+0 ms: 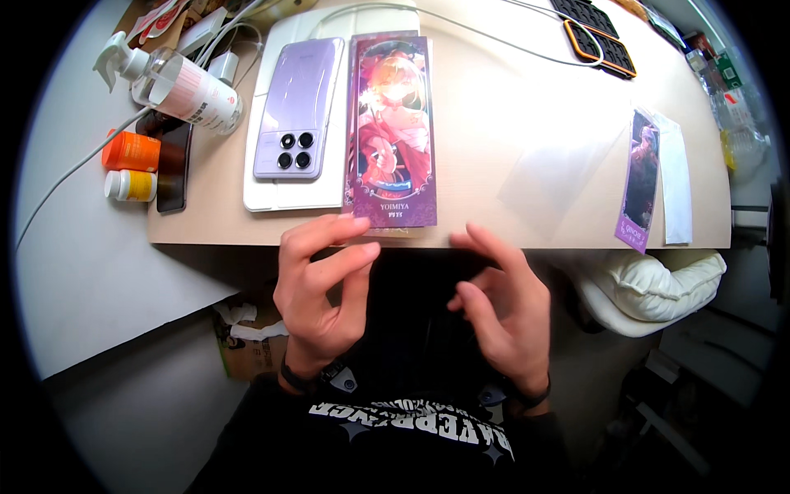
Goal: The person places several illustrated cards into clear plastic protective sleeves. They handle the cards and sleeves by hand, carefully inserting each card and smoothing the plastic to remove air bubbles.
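A stack of tall illustrated cards (395, 123) with purple borders lies near the table's front edge, its top card showing a character in red and pink. My left hand (325, 284) is at the stack's lower left corner, thumb and index finger apart with nothing between them. Whether a fingertip touches the cards I cannot tell. To the right, my right hand (506, 309) hovers just off the table edge, fingers curled loosely and apart, holding nothing. Left of the stack, a lilac phone (300, 95) rests camera side up on a white tablet case (255, 193).
Clear plastic film (551, 177) lies on the table (485, 107). Farther right, another purple card (638, 185) overhangs the front edge beside a white strip (676, 189). Leftward stand a spray bottle (193, 90), orange jar (132, 152), white bottle (132, 186) and dark phone (173, 169). A cable (461, 29) crosses the back.
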{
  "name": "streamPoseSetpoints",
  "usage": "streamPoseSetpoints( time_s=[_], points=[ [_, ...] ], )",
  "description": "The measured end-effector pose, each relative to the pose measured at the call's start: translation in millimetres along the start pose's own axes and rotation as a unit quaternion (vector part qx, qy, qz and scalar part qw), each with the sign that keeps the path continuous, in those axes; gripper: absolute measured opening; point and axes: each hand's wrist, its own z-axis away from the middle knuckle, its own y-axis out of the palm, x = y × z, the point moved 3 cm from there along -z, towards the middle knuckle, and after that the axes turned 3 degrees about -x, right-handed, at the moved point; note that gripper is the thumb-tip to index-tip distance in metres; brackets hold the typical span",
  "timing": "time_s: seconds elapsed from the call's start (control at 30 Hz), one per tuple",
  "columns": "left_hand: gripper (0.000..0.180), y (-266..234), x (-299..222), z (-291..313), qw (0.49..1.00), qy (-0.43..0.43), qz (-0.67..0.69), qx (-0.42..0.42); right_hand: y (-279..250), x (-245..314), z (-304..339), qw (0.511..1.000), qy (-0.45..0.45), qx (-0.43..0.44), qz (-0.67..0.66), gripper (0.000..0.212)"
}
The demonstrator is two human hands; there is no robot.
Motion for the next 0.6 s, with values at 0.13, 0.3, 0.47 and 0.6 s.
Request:
streamPoseSetpoints(
  time_s=[0.13,0.3,0.47,0.6],
  points=[
    [0.034,5,1,-5,0.994,-0.027,0.034,0.096,20,6,-15,0.996,0.05,-0.026,-0.068,0.068],
    [0.034,7,0,-3,0.993,-0.044,0.052,0.093,36,3,-28,0.984,0.087,-0.018,-0.152,0.065],
    [0.034,7,2,-4,0.994,-0.044,0.06,0.074,37,4,-32,0.982,0.085,-0.03,-0.166,0.065],
    [0.032,8,1,-5,0.993,0.009,-0.017,0.116,34,0,-29,0.983,0.079,-0.033,-0.162,0.065]
  ],
)
